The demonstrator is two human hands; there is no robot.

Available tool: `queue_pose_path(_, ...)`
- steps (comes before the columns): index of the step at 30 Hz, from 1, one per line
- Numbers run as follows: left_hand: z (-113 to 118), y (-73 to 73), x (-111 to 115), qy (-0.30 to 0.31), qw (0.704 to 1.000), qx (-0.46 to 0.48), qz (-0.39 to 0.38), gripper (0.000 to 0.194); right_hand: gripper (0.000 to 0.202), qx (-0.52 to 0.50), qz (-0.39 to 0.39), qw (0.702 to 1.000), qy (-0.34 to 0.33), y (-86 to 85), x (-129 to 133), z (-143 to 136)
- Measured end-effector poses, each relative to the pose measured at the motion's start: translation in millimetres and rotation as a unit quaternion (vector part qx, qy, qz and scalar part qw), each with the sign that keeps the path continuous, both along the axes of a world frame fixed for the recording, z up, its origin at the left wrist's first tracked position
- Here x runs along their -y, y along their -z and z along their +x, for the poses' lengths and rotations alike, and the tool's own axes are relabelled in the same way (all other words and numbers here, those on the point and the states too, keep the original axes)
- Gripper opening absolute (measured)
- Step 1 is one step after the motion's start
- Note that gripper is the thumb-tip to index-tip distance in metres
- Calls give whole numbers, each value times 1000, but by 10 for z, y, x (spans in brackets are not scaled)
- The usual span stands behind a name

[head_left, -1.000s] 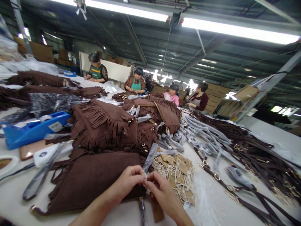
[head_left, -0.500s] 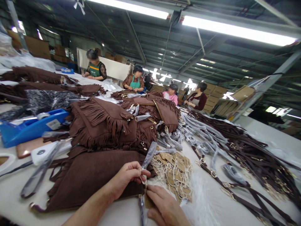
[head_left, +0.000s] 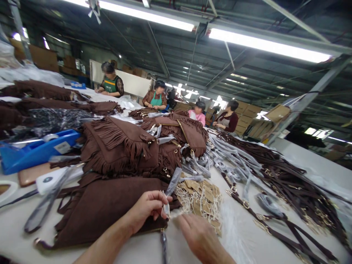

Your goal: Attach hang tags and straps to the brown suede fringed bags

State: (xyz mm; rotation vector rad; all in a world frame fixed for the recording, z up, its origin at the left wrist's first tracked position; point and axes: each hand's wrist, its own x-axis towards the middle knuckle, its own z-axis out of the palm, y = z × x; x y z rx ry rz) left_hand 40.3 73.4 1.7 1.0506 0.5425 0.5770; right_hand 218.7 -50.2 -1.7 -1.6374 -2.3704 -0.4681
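Note:
A dark brown suede bag [head_left: 110,209] lies flat on the table, fringe along its left end. Over its right corner, my left hand [head_left: 150,205] pinches a loop of white string [head_left: 166,209] between thumb and fingers. Just right of that corner is my right hand [head_left: 199,234], its fingers curled and smeared by motion; whether they hold anything is unclear. A plastic-wrapped strap end [head_left: 164,245] hangs from the corner zipper toward me. Beside both hands spreads a heap of kraft paper tags [head_left: 198,196] with white strings.
More fringed bags [head_left: 118,143] are stacked behind. Brown straps with gold clasps [head_left: 291,183] cover the right side. At left are a blue tape dispenser [head_left: 38,150], a phone [head_left: 34,174] and a plastic-wrapped strap [head_left: 45,203]. Several co-workers [head_left: 158,97] sit across the table.
My right hand has moved right, away from the bag's corner and the tag it was touching. My left hand stays by the corner with the string, shifted slightly.

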Motion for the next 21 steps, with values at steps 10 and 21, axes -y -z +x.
queue_pose_path(10,64,22,54,32,998,13,52,48,24,-417,-179,887,85,-394,-361,-183)
queue_pose_path(21,64,46,43,-80,991,-1,104,45,27,-413,-96,901,88,-280,-563,-202)
